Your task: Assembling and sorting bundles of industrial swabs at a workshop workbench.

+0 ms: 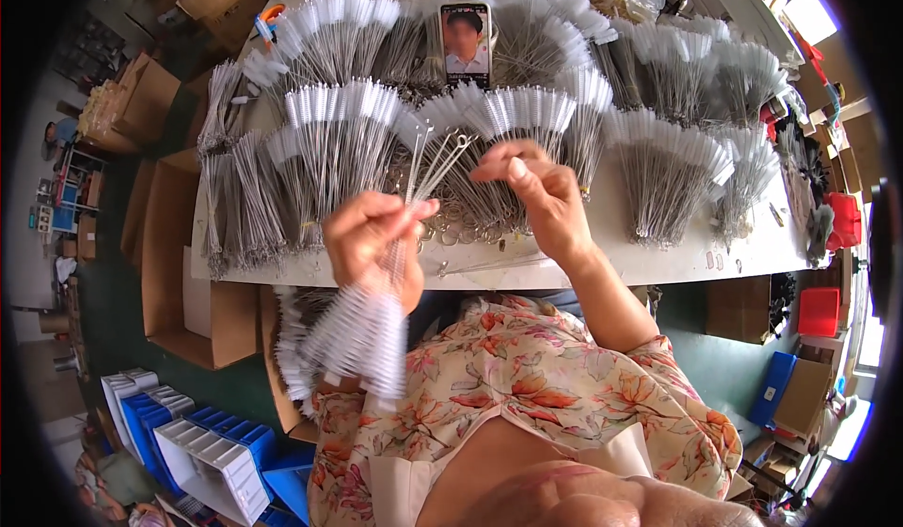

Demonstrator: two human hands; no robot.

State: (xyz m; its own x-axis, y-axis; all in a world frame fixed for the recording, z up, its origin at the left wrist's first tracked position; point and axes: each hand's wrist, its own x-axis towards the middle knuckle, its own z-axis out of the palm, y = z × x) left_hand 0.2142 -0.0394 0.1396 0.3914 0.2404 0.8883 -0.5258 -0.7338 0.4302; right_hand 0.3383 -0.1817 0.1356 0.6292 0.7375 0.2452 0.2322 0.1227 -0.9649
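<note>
My left hand (372, 240) is closed round the thin wire stems of several small brushes (357, 339). Their white bristle heads hang below the hand, over my lap, and the looped wire ends fan out above the fingers. To the right of those loops is my right hand (541, 193), its fingers loosely bent and stretched toward them, the thumb raised. Nothing shows clearly between its fingers. Beneath and between both hands, small metal rings (447, 235) lie scattered on the pale table (677, 268). A few loose wires rest near the table's front edge.
Bundles of similar white brushes (343, 109) crowd the table, with more bundles (673, 151) at the right. A phone (466, 47) stands among them. Cardboard boxes (193, 264) and blue and white plastic bins (212, 461) are on the left. A red container (818, 311) is at the right.
</note>
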